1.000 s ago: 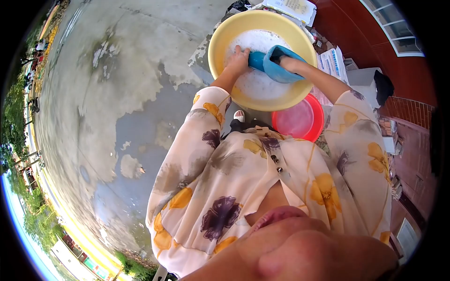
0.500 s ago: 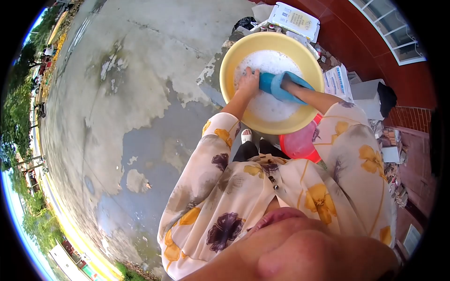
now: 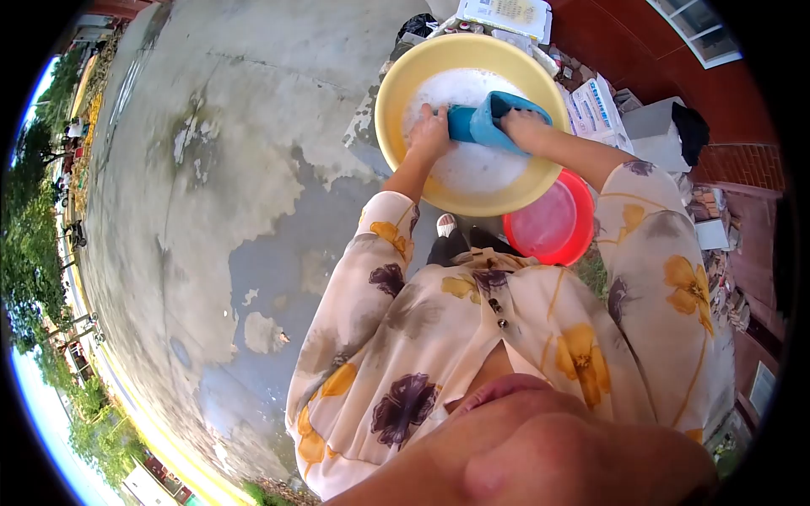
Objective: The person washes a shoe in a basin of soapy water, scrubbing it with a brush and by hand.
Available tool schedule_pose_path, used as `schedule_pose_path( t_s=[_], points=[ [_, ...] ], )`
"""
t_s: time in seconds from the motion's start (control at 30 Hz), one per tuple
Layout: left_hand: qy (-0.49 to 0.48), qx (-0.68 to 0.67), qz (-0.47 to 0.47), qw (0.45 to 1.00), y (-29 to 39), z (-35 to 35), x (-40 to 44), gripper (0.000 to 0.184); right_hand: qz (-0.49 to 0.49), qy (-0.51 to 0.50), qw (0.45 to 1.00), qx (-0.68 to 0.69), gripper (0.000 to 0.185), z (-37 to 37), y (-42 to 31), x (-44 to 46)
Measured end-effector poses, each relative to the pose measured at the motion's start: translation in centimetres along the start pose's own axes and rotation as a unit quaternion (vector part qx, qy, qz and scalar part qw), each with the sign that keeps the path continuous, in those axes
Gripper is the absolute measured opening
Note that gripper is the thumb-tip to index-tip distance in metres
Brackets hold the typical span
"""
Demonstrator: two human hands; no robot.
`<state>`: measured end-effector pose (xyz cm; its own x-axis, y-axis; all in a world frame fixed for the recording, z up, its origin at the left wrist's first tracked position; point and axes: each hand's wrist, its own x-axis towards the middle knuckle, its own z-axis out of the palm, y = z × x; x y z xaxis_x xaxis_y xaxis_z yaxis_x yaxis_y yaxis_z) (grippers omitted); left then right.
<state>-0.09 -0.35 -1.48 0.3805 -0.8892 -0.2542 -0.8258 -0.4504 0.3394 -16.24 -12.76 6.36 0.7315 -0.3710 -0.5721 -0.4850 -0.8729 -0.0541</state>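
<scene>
A yellow basin (image 3: 536, 181) holds white suds (image 3: 481, 169). Over the suds lies a blue item (image 3: 492, 126), tube-like at its left end and wide open at its right end. My left hand (image 3: 430, 129) is closed around the narrow left end, its fingertips partly hidden. At the wide opening, my right hand (image 3: 525, 128) grips the rim, its fingers reaching over the edge and partly inside. Both hands are above the basin.
A red basin (image 3: 582, 223) with cloudy liquid stands below the yellow one. White packages (image 3: 597, 114), a white box (image 3: 654, 135) with black cloth (image 3: 690, 135), and a black bag (image 3: 415, 27) lie near the red wall (image 3: 616, 51). Wet concrete (image 3: 211, 169) spreads left.
My right hand has drawn partly out of the blue item's opening, showing more of its fingers. My left hand stays at the narrow end. The whole view has shifted slightly.
</scene>
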Motion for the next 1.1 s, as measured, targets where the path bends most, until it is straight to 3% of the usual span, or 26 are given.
schedule_pose_path(
  t_s=[0.07,0.13,0.17,0.23,0.4,0.43,0.5,0.53,0.67,0.77,0.8,0.83,0.87,0.9,1.1],
  points=[
    [-0.013,0.003,-0.008,1.000,0.1,-0.1,0.4,0.089,0.003,0.006,1.000,0.030,0.031,0.1,-0.2,1.0],
    [-0.026,0.008,-0.013,1.000,0.5,-0.3,0.5,0.090,-0.017,0.057,0.982,0.181,0.035,3.2,0.2,5.3],
    [-0.021,0.016,-0.018,1.000,0.9,-0.5,0.2,0.091,-0.165,0.151,0.974,0.030,0.039,8.5,2.6,10.1],
    [-0.021,0.029,-0.021,0.999,0.7,-0.6,0.1,0.092,-0.095,0.096,0.967,0.216,0.038,6.6,1.5,10.9],
    [-0.032,0.021,0.007,0.999,-0.3,0.7,0.9,0.088,0.019,0.024,0.916,0.399,0.036,8.1,4.2,12.5],
    [-0.035,0.020,0.008,0.999,-0.4,0.5,0.9,0.088,0.094,0.006,0.914,0.395,0.036,10.8,6.0,15.4],
    [-0.032,0.010,0.009,0.999,-0.2,0.1,0.1,0.087,0.015,-0.062,0.990,0.123,0.033,3.0,2.5,4.7],
    [-0.058,0.002,-0.009,0.998,0.8,-1.4,-0.5,0.089,-0.034,-0.078,0.996,-0.009,0.032,-1.5,0.4,-1.2],
    [-0.040,0.011,-0.011,0.999,1.0,-1.5,-0.4,0.092,-0.031,-0.016,0.997,-0.068,0.030,-0.4,0.8,-1.2],
    [-0.037,0.004,-0.030,0.999,0.7,-0.4,-0.3,0.094,0.002,-0.018,1.000,-0.003,0.034,1.0,0.2,0.7],
    [-0.026,0.012,-0.013,1.000,0.3,0.2,-0.4,0.092,0.093,0.025,0.982,0.165,0.037,1.7,-0.6,1.1],
    [-0.007,0.019,0.003,1.000,0.1,0.3,0.3,0.091,0.179,0.074,0.927,0.322,0.039,1.9,-1.0,2.0],
    [-0.004,0.020,0.001,1.000,0.1,0.1,0.5,0.091,0.037,-0.002,0.978,0.207,0.043,3.8,0.4,5.0],
    [-0.020,0.017,0.000,1.000,0.3,-0.2,0.4,0.089,-0.034,0.031,0.981,0.186,0.043,5.6,0.8,6.9],
    [-0.010,0.005,0.016,1.000,-0.1,-0.1,0.2,0.083,-0.047,0.042,0.956,0.288,0.042,5.2,0.9,6.4]
  ],
)
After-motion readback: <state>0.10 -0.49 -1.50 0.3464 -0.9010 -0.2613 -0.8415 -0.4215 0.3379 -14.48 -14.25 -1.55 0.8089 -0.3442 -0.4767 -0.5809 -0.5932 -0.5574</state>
